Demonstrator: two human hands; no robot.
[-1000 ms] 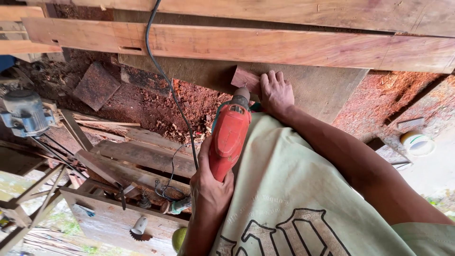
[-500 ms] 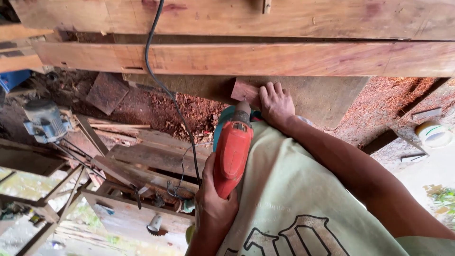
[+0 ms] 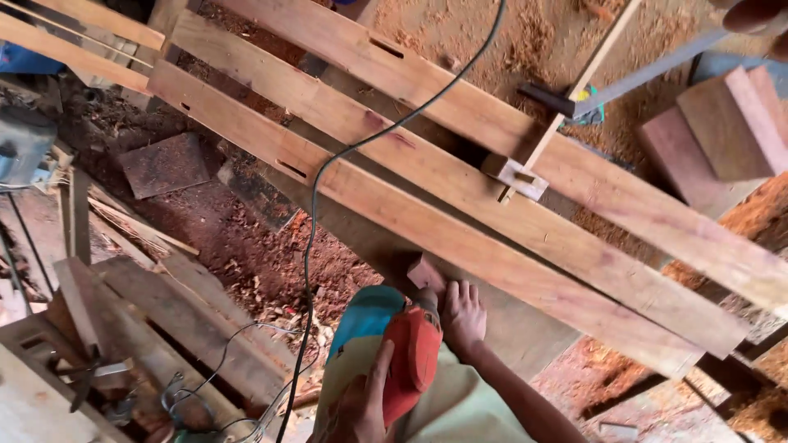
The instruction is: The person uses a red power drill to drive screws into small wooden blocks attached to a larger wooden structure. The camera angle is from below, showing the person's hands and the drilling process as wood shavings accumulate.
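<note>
Red drill [image 3: 413,358] in left hand's [image 3: 361,406] grip

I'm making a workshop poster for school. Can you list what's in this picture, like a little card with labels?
Place: woodworking spot with sawdust on the ground
Left hand: grips a red power drill
Right hand: presses on a small wood block
Drill tip: at the block
Cable: black cord running up across the long planks
Nearby: stacked boards at upper right

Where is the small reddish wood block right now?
Lower centre of the head view: small wood block under the right hand, just ahead of the red drill.
</note>
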